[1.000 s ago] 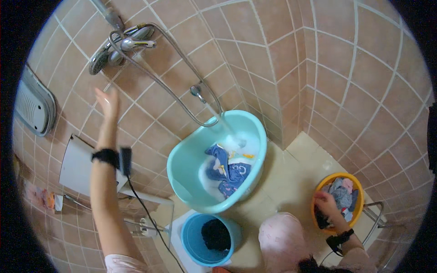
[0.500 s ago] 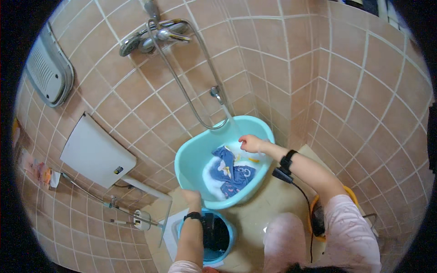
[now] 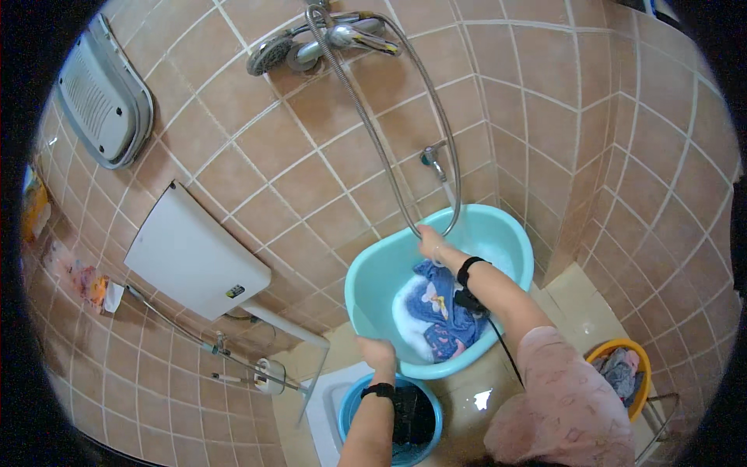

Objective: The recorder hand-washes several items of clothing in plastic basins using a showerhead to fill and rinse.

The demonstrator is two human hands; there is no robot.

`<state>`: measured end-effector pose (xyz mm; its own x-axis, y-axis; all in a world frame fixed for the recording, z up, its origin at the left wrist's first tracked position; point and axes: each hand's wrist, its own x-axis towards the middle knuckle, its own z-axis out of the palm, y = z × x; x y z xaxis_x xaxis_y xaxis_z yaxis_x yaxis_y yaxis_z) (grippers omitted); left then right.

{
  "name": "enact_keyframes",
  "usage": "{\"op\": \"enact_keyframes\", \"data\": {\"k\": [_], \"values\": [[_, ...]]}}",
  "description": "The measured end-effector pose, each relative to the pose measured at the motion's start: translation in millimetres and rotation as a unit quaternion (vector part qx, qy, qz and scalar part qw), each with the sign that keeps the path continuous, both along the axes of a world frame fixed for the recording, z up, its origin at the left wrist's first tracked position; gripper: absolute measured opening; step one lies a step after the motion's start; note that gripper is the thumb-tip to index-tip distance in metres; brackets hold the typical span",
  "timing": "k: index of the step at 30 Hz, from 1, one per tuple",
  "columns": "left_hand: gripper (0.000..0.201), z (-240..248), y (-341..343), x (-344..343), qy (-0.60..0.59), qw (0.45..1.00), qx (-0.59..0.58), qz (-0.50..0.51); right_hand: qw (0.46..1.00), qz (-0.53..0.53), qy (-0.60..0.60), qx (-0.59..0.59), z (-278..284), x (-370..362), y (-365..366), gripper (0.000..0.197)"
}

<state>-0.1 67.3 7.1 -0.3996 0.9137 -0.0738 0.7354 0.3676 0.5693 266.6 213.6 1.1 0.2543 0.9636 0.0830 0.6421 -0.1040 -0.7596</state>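
A large turquoise tub (image 3: 359, 300) stands on the floor against the tiled wall, with wet blue printed clothing (image 3: 445, 307) lying in white suds at its bottom. My left hand (image 3: 377, 354) is closed over the tub's near-left rim. Over the far side of the tub, my right hand (image 3: 430, 241) has its fingers curled at the low end of the metal shower hose (image 3: 366, 117); the fingertips are partly hidden. A small wall tap (image 3: 433, 158) sits just above the far rim. Each wrist wears a black band, and a dark cabled device hangs below the right one.
Beside my left forearm stands a blue bucket (image 3: 432, 424) with dark contents. An orange basin (image 3: 640, 393) at the right holds clothes. The shower mixer (image 3: 342, 39) is high on the wall; a white cistern (image 3: 194, 253) hangs at the left. The floor looks wet.
My view has shifted left. My right hand has moved from over the suds to the hose's lower loop. The left hand stays on the rim. The orange basin's clothes have come into view.
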Motion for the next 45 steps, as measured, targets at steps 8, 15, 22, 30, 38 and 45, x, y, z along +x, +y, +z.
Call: {"op": "enact_keyframes", "data": {"k": [8, 15, 22, 30, 38, 45], "values": [[0.032, -22.9, 12.0, -28.8, -0.036, 0.988, 0.123, -0.088, 0.968, -0.085, -0.14, 0.188, 48.9, 59.6, -88.8, 0.013], [0.036, -18.3, 15.1, -18.8, -0.057, 0.995, 0.081, -0.033, 0.894, -0.207, -0.175, 0.358, 180.7, 158.0, -62.8, 0.012], [0.037, -29.5, 13.7, -26.0, -0.043, 0.979, 0.184, -0.079, 0.914, -0.305, -0.013, 0.268, 206.3, 163.1, 36.2, 0.013], [0.04, -38.4, 16.1, -24.4, -0.018, 0.99, 0.126, -0.055, 0.939, -0.314, -0.033, 0.138, 196.1, 161.3, 83.3, 0.024], [0.042, -33.9, 19.8, -21.4, 0.002, 0.993, 0.108, -0.047, 0.979, -0.148, 0.058, 0.131, 173.6, 175.5, 67.9, 0.05], [0.038, -40.2, 24.7, -44.8, -0.031, 0.986, 0.148, -0.07, 0.968, -0.062, 0.221, 0.097, 186.5, 146.6, -77.3, 0.045]]}}
